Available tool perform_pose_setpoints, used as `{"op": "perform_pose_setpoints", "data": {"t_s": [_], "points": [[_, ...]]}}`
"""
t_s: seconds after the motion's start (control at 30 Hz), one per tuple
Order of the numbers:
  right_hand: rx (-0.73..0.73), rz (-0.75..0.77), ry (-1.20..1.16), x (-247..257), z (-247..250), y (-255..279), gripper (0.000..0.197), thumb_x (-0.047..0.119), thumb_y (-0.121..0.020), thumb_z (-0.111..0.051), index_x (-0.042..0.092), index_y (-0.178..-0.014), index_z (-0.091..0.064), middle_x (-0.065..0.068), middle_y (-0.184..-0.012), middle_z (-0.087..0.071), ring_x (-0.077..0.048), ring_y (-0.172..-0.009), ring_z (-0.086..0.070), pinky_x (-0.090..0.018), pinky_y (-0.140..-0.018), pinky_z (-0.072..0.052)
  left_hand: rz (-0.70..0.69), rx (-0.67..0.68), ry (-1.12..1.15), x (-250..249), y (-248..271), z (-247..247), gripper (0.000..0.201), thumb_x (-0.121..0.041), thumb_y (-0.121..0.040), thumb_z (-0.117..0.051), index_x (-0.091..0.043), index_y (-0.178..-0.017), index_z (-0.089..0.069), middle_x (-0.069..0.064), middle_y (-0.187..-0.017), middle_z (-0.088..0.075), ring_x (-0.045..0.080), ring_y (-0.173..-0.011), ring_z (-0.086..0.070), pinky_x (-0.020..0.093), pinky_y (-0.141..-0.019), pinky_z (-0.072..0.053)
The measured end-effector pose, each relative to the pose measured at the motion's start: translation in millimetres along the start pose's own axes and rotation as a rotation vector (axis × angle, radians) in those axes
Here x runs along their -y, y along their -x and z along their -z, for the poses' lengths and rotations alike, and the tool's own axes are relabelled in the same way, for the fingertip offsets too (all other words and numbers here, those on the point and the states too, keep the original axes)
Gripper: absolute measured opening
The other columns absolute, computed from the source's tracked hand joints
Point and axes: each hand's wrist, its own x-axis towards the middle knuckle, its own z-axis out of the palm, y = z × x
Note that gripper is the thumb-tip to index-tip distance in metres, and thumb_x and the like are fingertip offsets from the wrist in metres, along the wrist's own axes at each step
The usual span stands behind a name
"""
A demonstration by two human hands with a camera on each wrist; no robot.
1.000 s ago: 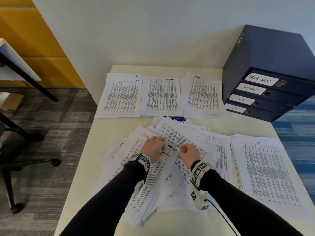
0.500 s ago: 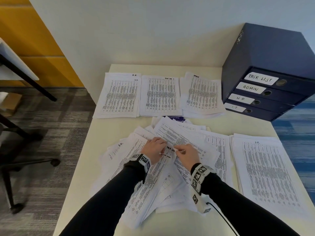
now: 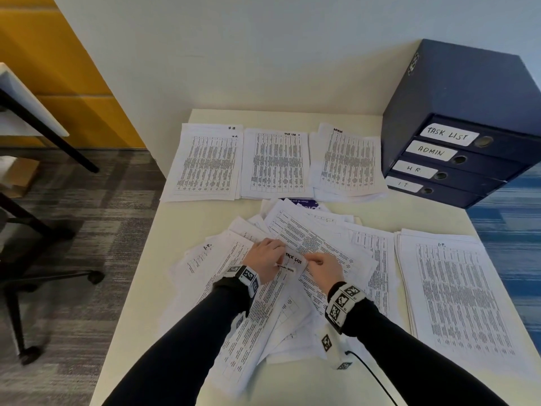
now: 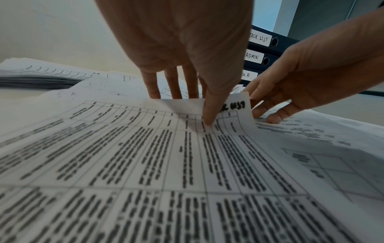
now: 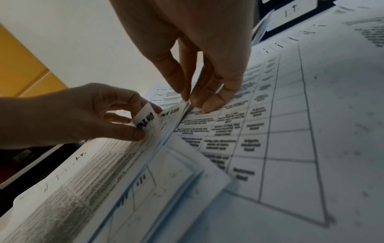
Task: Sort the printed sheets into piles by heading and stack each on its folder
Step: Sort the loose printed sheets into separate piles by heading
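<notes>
Left hand (image 3: 265, 256) pinches the TASK LIST sheet (image 4: 236, 106) corner; right hand (image 3: 323, 266) seemingly pinches beneath; matching pile (image 3: 276, 164) at twelve o'clock.

hands (image 3: 295, 260) apparently pinching sheet (image 3: 294, 259), loose pile (image 3: 336, 244)

Bare table (image 3: 187, 218) lies open left of the loose sheets (image 3: 330, 238); the folder stack (image 3: 456, 118) blocks the far right.
</notes>
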Motion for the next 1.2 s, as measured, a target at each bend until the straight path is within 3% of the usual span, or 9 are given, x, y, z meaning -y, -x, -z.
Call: {"op": "perform_pose_setpoints", "data": {"t_s": [0.07, 0.2, 0.33, 0.47, 0.6, 0.77, 0.9, 1.03, 1.2], "points": [[0.015, -0.008, 0.017, 1, 1, -2, 0.030, 0.006, -0.089, -0.049, 0.011, -0.111, -0.068, -0.006, -0.100, -0.070, -0.007, -0.063, -0.054, -0.017, -0.058, -0.046, -0.007, 0.034, -0.011, 0, -2, 3, 0.016, -0.014, -0.087, -0.056, -0.013, -0.102, -0.054, 0.001, -0.138, -0.042, 0.022, -0.126, -0.036, 0.037, -0.102, -0.034], [0.018, -0.015, 0.075, 4, -1, -4, 0.030, 0.004, -0.088, -0.048, 0.011, -0.109, -0.068, -0.006, -0.101, -0.070, -0.007, -0.061, -0.053, -0.016, -0.056, -0.042, -0.013, 0.055, -0.044, -2, -5, 7, 0.018, -0.014, -0.085, -0.061, -0.011, -0.101, -0.054, 0.004, -0.126, -0.042, 0.022, -0.112, -0.043, 0.035, -0.092, -0.041], [-0.021, 0.033, 0.139, 3, -6, 1, 0.027, 0.004, -0.089, -0.053, 0.013, -0.108, -0.068, -0.004, -0.108, -0.065, -0.014, -0.090, -0.060, -0.021, -0.080, -0.047, -0.025, 0.050, -0.073, -3, -5, 5, 0.020, -0.013, -0.086, -0.059, -0.010, -0.105, -0.053, 0.005, -0.126, -0.042, 0.021, -0.110, -0.043, 0.034, -0.091, -0.041], [-0.043, 0.075, 0.199, 1, -9, 4, 0.025, 0.009, -0.092, -0.052, 0.017, -0.109, -0.068, -0.003, -0.109, -0.055, -0.014, -0.089, -0.057, -0.020, -0.080, -0.045, -0.035, 0.049, -0.097, -3, -5, 4, 0.022, -0.012, -0.085, -0.059, -0.009, -0.106, -0.052, 0.006, -0.127, -0.041, 0.022, -0.112, -0.042, 0.035, -0.091, -0.042], [-0.039, 0.061, 0.158, -2, -11, 0, 0.025, 0.006, -0.090, -0.050, 0.014, -0.108, -0.067, 0.000, -0.103, -0.059, -0.013, -0.089, -0.057, -0.020, -0.081, -0.046, -0.022, 0.076, -0.132, -2, -8, 5, 0.021, -0.016, -0.086, -0.060, -0.012, -0.105, -0.054, 0.005, -0.127, -0.040, 0.022, -0.113, -0.040, 0.037, -0.093, -0.040], [-0.004, -0.009, 0.045, -10, -12, -7, 0.018, 0.010, -0.087, -0.058, 0.015, -0.104, -0.061, 0.000, -0.099, -0.064, -0.011, -0.087, -0.058, -0.016, -0.070, -0.044, -0.012, 0.104, -0.193, -1, -12, 6, 0.021, -0.022, -0.088, -0.057, -0.014, -0.107, -0.053, 0.005, -0.125, -0.041, 0.024, -0.117, -0.035, 0.040, -0.099, -0.033], [0.034, -0.081, -0.073, -12, -11, -10, 0.019, 0.006, -0.087, -0.056, 0.017, -0.102, -0.055, 0.000, -0.093, -0.061, -0.017, -0.082, -0.062, -0.031, -0.073, -0.055, -0.027, 0.060, -0.202, 2, -6, 1, 0.018, -0.021, -0.089, -0.055, -0.016, -0.106, -0.051, 0.004, -0.122, -0.042, 0.023, -0.117, -0.039, 0.045, -0.111, -0.020], [0.023, -0.057, -0.128, -10, -9, -10, 0.016, 0.009, -0.085, -0.063, 0.013, -0.099, -0.057, 0.002, -0.084, -0.060, -0.011, -0.073, -0.060, -0.021, -0.063, -0.050, -0.063, -0.044, -0.141, 7, 8, -3, 0.009, -0.012, -0.088, -0.053, -0.017, -0.095, -0.052, 0.002, -0.113, -0.042, 0.018, -0.103, -0.045, 0.044, -0.113, -0.015], [0.034, -0.049, -0.109, -4, -12, -14, 0.012, 0.012, -0.080, -0.071, 0.018, -0.082, -0.061, -0.002, -0.082, -0.066, -0.021, -0.080, -0.066, -0.037, -0.077, -0.057, -0.035, -0.098, -0.127, 13, 19, 1, 0.023, -0.001, -0.090, -0.045, -0.017, -0.107, -0.048, 0.000, -0.113, -0.051, 0.018, -0.103, -0.048, 0.039, -0.111, -0.020]]}}
